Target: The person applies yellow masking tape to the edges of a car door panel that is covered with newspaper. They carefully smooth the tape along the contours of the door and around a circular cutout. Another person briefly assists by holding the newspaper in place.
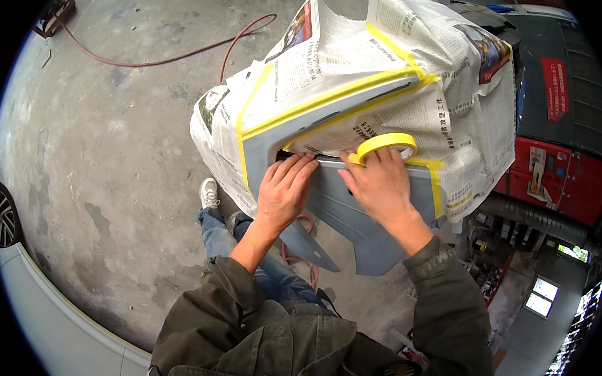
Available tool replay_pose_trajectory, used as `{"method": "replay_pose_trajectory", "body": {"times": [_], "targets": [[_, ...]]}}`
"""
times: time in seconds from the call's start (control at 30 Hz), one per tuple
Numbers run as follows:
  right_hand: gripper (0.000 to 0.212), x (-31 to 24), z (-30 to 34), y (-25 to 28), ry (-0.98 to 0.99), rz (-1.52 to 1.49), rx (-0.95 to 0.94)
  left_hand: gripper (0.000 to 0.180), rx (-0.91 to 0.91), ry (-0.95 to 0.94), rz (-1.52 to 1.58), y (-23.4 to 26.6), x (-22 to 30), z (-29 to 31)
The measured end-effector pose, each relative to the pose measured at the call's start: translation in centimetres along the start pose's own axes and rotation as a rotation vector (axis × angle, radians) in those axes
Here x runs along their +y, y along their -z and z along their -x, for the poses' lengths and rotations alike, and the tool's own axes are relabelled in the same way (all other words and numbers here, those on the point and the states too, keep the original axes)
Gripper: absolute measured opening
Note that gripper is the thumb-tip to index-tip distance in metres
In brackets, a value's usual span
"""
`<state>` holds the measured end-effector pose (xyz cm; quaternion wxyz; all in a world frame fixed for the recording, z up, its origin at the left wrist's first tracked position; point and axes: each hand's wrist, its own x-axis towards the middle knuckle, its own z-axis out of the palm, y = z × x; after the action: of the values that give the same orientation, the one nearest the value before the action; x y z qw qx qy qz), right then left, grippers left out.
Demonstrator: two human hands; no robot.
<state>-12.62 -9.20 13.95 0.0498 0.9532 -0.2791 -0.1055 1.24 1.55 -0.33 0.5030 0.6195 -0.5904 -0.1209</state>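
A grey car body panel [344, 214], partly wrapped in newspaper, is in front of me. Strips of yellow masking tape [333, 102] hold the paper [358, 130] along its edges. My left hand [286, 187] has its fingers together, bent over the panel's rim beside a dark gap; its fingertips are partly hidden. To the right, my right hand [379, 185] grips a roll of yellow masking tape [400, 140] standing on edge. Its thumb and fingers are close to the same rim, where a pale shiny strip [329, 161] runs between my hands.
A red hose [158, 65] curves across the stained concrete floor [118, 171]. On the right are a red cabinet [553, 181] and shelves with small items [488, 245]. A pale car [56, 318] with a dark wheel [3, 214] is at lower left.
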Motion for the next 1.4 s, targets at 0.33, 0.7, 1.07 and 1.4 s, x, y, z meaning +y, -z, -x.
{"method": "replay_pose_trajectory", "body": {"times": [0.33,0.7,1.07,1.4], "targets": [[0.024,2.5,3.5,2.0,-0.082,-0.057,0.153,0.051,-0.063,0.004,-0.118,-0.3,0.9,-1.4],[0.028,2.1,1.9,1.0,-0.037,-0.017,0.102,0.046,-0.049,-0.015,-0.060,-1.0,2.1,-2.2],[0.029,1.5,2.0,0.8,-0.045,-0.026,0.097,0.046,-0.077,-0.011,0.030,-1.8,3.4,-2.9],[0.022,1.3,1.8,1.7,-0.077,-0.106,0.152,0.054,-0.158,-0.010,0.037,-0.9,3.1,-3.2]]}}
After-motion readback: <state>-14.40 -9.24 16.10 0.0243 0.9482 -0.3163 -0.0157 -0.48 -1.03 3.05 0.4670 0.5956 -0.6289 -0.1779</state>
